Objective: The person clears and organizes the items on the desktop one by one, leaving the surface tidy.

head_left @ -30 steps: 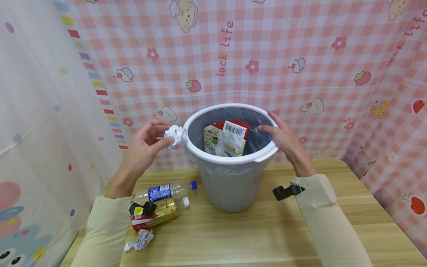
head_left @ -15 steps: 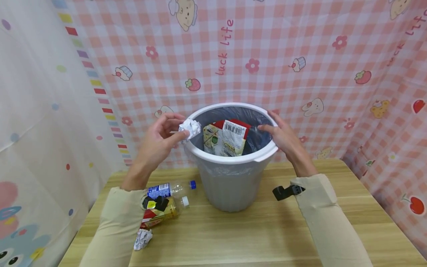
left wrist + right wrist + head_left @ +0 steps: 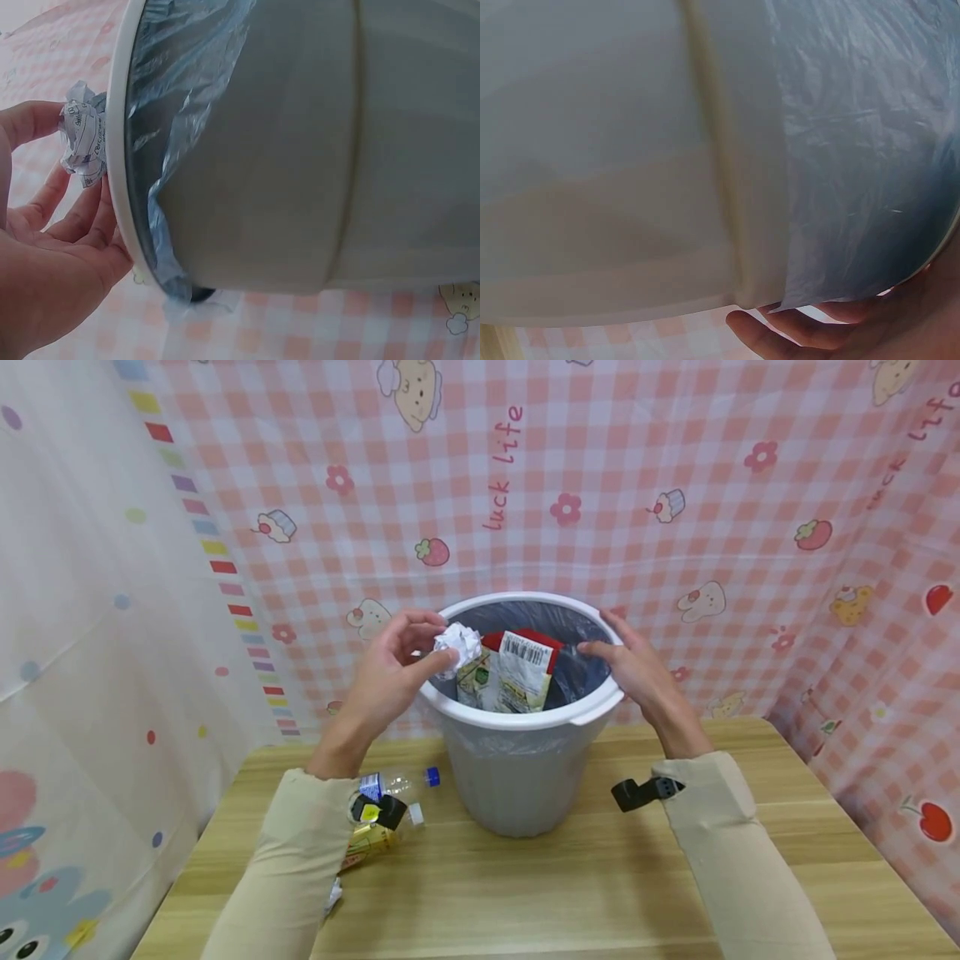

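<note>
A crumpled paper ball (image 3: 458, 647) is pinched between the thumb and fingers of my left hand (image 3: 397, 664), over the left rim of the trash can. Printed lettering shows on the paper ball (image 3: 84, 135) in the left wrist view. The grey trash can (image 3: 517, 777) has a white rim and a thin plastic liner (image 3: 573, 672). Inside it lie crumpled snack packaging (image 3: 525, 672) with a barcode and something red. My right hand (image 3: 641, 672) grips the right side of the rim, thumb inside and fingers outside. In the right wrist view, its fingers (image 3: 802, 330) lie along the can's outer wall.
Left of the can, a clear plastic bottle (image 3: 401, 781) with a blue cap lies on the wooden table (image 3: 540, 902). Beside it are a white-capped bottle (image 3: 416, 814), yellow packaging (image 3: 367, 843) and another paper ball (image 3: 334, 893), partly hidden by my left sleeve. A checked curtain hangs behind.
My left hand has carried the paper ball rightward, from outside the can to over its left rim. My left sleeve now covers more of the bottles. The right hand has stayed on the rim.
</note>
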Demonstrator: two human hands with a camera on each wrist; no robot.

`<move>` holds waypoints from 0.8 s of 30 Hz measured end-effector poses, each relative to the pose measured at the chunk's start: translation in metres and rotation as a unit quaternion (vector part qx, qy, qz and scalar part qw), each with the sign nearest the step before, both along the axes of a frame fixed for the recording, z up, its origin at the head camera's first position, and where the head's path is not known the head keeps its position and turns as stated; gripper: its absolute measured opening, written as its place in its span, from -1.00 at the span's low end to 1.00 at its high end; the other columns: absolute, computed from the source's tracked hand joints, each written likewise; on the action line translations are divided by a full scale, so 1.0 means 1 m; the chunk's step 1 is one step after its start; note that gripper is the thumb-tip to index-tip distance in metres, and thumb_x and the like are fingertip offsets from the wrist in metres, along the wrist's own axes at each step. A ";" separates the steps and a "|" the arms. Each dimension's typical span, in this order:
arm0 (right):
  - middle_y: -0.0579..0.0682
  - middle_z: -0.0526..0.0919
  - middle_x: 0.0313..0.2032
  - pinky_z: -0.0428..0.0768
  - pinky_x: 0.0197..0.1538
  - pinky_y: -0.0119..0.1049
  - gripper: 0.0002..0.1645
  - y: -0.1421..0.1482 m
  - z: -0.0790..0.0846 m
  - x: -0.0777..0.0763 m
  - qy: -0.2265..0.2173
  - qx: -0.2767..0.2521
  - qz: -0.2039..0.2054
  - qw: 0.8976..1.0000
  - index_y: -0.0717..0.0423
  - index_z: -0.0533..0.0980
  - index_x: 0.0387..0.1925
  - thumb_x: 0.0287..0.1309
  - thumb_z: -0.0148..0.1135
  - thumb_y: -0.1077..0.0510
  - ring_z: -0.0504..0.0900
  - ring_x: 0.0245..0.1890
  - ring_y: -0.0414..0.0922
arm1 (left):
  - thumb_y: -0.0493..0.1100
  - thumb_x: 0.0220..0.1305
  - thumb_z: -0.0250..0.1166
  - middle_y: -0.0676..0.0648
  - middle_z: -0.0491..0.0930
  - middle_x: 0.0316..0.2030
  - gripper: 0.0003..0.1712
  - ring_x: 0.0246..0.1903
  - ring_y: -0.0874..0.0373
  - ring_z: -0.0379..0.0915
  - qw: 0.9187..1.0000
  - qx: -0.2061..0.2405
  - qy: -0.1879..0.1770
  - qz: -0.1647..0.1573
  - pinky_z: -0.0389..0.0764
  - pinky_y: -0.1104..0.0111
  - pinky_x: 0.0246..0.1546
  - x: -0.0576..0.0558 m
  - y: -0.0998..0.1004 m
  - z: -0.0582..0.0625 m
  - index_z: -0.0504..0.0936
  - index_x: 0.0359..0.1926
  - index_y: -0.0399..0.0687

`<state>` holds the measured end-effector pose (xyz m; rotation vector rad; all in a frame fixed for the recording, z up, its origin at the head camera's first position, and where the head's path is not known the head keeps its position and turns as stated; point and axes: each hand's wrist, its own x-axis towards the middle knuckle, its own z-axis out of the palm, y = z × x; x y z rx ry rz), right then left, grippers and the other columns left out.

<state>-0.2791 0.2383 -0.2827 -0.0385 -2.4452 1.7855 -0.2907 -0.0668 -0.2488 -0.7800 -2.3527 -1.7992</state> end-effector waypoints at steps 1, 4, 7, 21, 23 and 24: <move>0.34 0.52 0.21 0.69 -0.38 -0.24 -0.08 0.000 0.000 0.000 0.000 0.001 -0.001 1.000 -0.18 -0.14 0.58 0.37 0.10 0.03 0.76 -0.35 0.08 | -0.16 0.23 0.37 -0.10 0.61 0.02 -0.51 -0.09 0.00 0.54 1.000 -0.002 0.000 0.001 0.56 0.24 -0.05 0.000 0.002 0.000 0.46 0.15 -0.08; 0.33 0.51 0.22 0.69 -0.38 -0.24 -0.08 0.000 0.000 0.000 -0.001 0.002 -0.001 1.000 -0.18 -0.14 0.58 0.37 0.10 0.03 0.76 -0.34 0.07 | -0.14 0.22 0.38 -0.07 0.60 0.02 -0.53 -0.06 0.01 0.54 1.000 -0.012 -0.004 0.002 0.55 0.19 -0.01 0.000 0.007 -0.001 0.47 0.14 -0.01; 0.34 0.51 0.22 0.69 -0.37 -0.24 -0.08 -0.001 0.000 0.000 -0.001 0.003 0.000 1.000 -0.19 -0.15 0.58 0.37 0.10 0.02 0.76 -0.34 0.06 | -0.11 0.22 0.39 -0.06 0.60 0.04 -0.53 -0.05 0.02 0.55 1.000 -0.024 -0.004 0.006 0.54 0.15 0.04 -0.001 0.011 -0.002 0.48 0.13 0.02; 0.32 0.49 0.24 0.69 -0.35 -0.27 -0.08 -0.001 0.000 0.000 0.001 0.005 -0.008 1.000 -0.15 -0.14 0.58 0.36 0.11 0.03 0.76 -0.30 0.06 | -0.14 0.23 0.37 -0.09 0.59 0.02 -0.55 -0.01 0.03 0.49 0.999 -0.040 0.002 0.027 0.48 0.16 0.10 -0.003 0.016 -0.006 0.47 0.11 -0.10; 0.31 0.48 0.25 0.69 -0.34 -0.27 -0.08 -0.001 0.000 0.000 0.002 0.007 -0.009 1.000 -0.14 -0.13 0.58 0.36 0.11 0.03 0.76 -0.28 0.08 | -0.13 0.23 0.37 -0.08 0.58 0.02 -0.54 -0.01 0.04 0.48 0.999 -0.041 -0.002 0.030 0.47 0.17 0.11 -0.003 0.015 -0.006 0.46 0.11 -0.09; 0.31 0.48 0.25 0.70 -0.33 -0.27 -0.08 -0.001 0.000 0.000 0.001 0.008 -0.009 1.000 -0.15 -0.13 0.58 0.36 0.11 0.03 0.76 -0.27 0.08 | -0.13 0.23 0.37 -0.08 0.58 0.02 -0.54 0.00 0.04 0.47 0.999 -0.042 -0.005 0.031 0.47 0.17 0.11 -0.003 0.015 -0.006 0.46 0.11 -0.07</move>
